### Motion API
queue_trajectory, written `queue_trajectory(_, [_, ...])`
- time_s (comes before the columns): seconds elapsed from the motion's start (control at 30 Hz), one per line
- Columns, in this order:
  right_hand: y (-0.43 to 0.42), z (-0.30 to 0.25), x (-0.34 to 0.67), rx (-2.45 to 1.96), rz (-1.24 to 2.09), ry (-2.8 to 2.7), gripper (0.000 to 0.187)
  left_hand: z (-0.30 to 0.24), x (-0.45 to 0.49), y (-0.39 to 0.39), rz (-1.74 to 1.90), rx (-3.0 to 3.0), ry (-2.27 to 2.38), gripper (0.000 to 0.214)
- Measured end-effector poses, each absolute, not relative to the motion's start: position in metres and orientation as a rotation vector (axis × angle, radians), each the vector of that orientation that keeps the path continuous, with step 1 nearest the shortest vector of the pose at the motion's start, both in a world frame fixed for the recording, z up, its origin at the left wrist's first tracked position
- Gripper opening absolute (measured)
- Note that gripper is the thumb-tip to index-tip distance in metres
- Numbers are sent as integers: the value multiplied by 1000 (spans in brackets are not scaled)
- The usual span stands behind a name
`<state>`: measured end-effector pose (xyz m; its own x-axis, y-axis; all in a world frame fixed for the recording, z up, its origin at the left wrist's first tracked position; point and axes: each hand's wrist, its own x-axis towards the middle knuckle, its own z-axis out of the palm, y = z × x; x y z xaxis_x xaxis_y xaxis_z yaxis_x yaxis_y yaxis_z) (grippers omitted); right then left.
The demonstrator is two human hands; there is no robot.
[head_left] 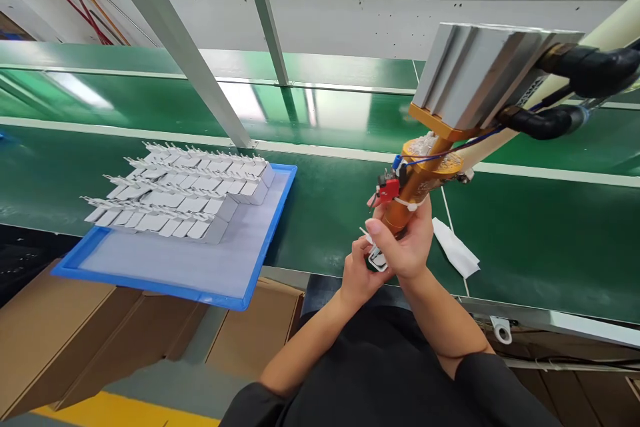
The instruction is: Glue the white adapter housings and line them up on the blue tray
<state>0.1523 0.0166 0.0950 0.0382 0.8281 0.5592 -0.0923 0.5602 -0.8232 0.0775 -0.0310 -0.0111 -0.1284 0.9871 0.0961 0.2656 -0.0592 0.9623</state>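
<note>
My right hand [414,250] is wrapped round the lower end of a gold-coloured metal tube, part of a hanging pneumatic tool [424,177]. A red switch [387,189] with wires is strapped to the tube's side. Just below the tube's end, my left hand [359,275] grips a small white plastic part [377,260] between closed fingers. The part's far side is hidden by the tool and my right fingers. Whether the tube's tip touches the part, I cannot tell.
A blue-rimmed tray [273,233] on the left carries rows of white box-shaped pieces [185,193]. White paper [456,248] lies on the green bench [540,233] at my right. A grey metal post [180,47] slants down behind the tray. Cardboard boxes [100,340] stand below.
</note>
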Motion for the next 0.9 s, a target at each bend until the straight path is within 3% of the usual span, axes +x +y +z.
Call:
queue_trajectory(0.2, [26,92,162,-599,913,-1267,21,-2,48,-31,1085,1227,1432,36])
queue_trajectory(0.53, [37,84,184,-831,748,-1254,33,6,5,-32,924,1473,1612,26])
queue_trajectory(0.7, [40,81,190,-838,764,-1232,35,12,-3,-23,830,1501,1634,41])
queue_trajectory(0.9, [40,79,193,-815,771,-1217,33,7,11,-7,997,1383,1562,35])
